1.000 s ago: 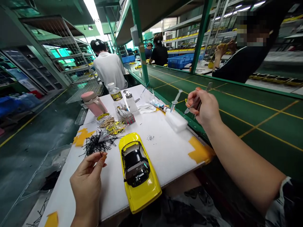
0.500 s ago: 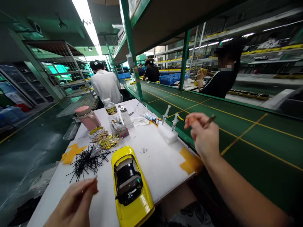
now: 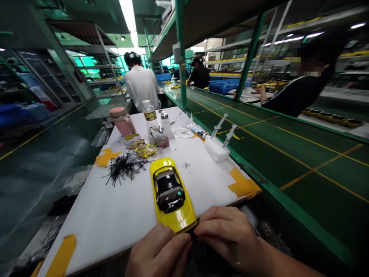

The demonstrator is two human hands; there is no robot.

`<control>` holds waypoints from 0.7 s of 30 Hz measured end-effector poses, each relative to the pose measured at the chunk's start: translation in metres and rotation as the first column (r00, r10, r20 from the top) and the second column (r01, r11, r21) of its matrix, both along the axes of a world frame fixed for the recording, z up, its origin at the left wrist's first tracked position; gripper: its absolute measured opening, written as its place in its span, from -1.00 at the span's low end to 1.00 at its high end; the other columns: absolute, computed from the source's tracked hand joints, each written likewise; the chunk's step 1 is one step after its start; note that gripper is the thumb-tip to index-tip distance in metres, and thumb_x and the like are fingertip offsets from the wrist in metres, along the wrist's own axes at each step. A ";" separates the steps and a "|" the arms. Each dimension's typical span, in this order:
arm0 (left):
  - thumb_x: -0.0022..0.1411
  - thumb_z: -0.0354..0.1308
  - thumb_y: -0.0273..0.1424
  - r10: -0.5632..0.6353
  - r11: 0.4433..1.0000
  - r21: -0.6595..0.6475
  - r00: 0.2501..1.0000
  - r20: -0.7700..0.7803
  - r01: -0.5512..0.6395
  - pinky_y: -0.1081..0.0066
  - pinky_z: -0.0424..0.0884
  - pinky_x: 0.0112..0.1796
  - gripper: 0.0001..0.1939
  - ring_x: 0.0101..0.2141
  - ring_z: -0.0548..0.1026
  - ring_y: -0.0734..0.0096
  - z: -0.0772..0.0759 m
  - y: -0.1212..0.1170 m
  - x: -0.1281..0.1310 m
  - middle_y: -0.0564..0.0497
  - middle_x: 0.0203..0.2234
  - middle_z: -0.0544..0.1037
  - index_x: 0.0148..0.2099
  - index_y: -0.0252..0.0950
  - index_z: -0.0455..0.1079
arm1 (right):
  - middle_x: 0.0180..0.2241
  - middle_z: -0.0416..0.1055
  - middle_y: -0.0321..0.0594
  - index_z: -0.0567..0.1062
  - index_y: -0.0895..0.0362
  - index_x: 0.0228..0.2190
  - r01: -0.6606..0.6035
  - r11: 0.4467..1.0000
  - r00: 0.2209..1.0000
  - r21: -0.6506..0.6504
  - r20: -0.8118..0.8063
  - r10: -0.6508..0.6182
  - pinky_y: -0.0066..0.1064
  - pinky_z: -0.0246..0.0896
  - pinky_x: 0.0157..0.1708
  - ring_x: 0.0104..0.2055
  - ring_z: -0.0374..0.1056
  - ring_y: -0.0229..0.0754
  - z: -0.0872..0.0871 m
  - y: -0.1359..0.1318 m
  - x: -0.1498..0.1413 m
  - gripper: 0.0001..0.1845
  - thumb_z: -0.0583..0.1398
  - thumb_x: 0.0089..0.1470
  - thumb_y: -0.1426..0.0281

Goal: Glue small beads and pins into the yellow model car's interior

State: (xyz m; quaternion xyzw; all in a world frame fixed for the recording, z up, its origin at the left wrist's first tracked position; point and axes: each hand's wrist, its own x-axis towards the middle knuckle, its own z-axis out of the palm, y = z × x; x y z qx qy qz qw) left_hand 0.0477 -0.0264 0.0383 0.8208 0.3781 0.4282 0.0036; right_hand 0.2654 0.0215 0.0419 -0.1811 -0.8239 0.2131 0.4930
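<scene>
A yellow model car (image 3: 184,209) lies on the white table with its near end at the front edge. Its dark windows and interior face up. Just below that end, my left hand (image 3: 161,250) is closed, thumb and fingers pressed together. Close to its right, my right hand (image 3: 226,232) is closed in a pinch too, with orange showing at a fingertip. The two sets of fingertips almost meet. Whatever lies between the fingers is hidden, and I cannot tell whether either hand touches the car.
Black thin strips (image 3: 123,168) lie heaped to the left, near bagged yellow parts (image 3: 145,150). Tiny dark bits (image 3: 186,165) are scattered beyond the car. Syringes (image 3: 219,125) stand in a white foam block (image 3: 216,150). A pink mug (image 3: 122,122) and bottle (image 3: 150,115) stand farther back. Co-workers sit beyond.
Both hands have come together at the table's front edge, the right one down and left from above the green belt. The slim brown tool in my right hand no longer shows. The view has shifted.
</scene>
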 end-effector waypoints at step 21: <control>0.26 0.34 -0.26 0.509 0.817 -0.568 0.586 0.631 -0.098 0.41 0.50 -0.03 -0.55 0.06 0.48 0.33 -0.025 0.019 -0.048 -0.05 -0.04 0.51 0.16 -0.15 0.40 | -0.47 0.46 -0.25 0.63 0.18 -0.30 0.227 0.974 0.952 -0.014 0.212 -0.219 -0.50 0.22 -0.52 -0.48 0.36 -0.31 -0.020 0.036 -0.028 -0.90 0.27 0.24 0.53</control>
